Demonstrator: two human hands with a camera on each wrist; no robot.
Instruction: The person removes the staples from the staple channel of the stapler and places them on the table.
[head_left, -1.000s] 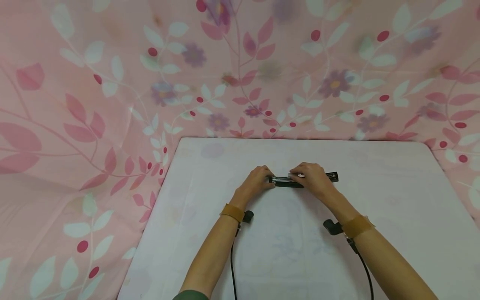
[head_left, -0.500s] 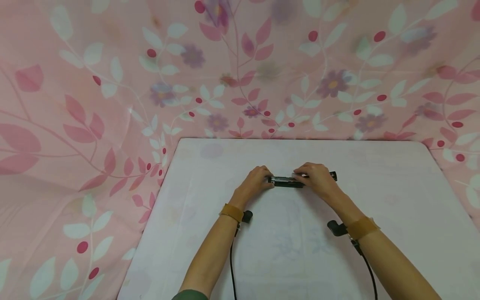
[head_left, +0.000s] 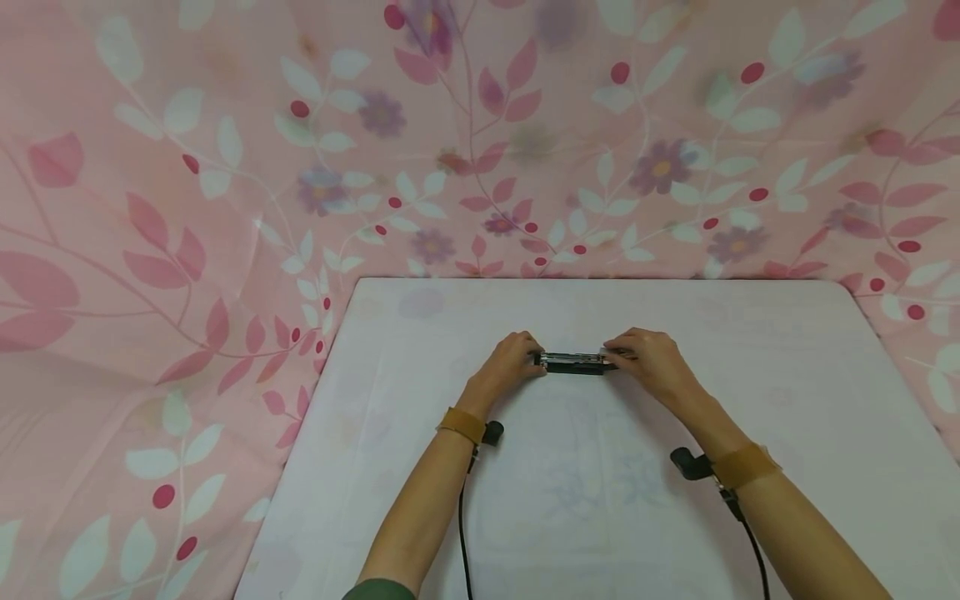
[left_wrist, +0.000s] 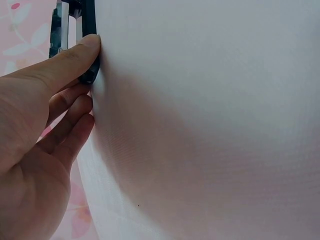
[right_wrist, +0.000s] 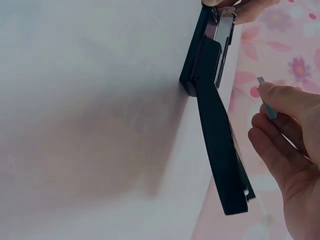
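A black stapler (head_left: 573, 365) lies on the white table with its top arm (right_wrist: 220, 150) swung back, baring the metal staple channel (right_wrist: 225, 27). My left hand (head_left: 507, 368) holds its left end; in the left wrist view the thumb presses on the dark base (left_wrist: 89, 65) and the other fingers sit behind it. Between thumb and fingers, my right hand (right_wrist: 297, 117) pinches a small strip of staples (right_wrist: 271, 112), silvery grey. In the right wrist view that strip is apart from the stapler, beside the swung-back arm. In the head view my right hand (head_left: 651, 363) covers the stapler's right end.
The white cloth-covered table (head_left: 450, 500) has its far edge against a pink floral curtain (head_left: 480, 150). Each wrist wears a tan band (head_left: 462, 423) with a small black camera (head_left: 690, 463), and a black cable (head_left: 759, 554) runs back from it.
My right hand has slid to the right along the stapler with the staple strip, uncovering more of the channel. My left hand keeps its hold on the left end.
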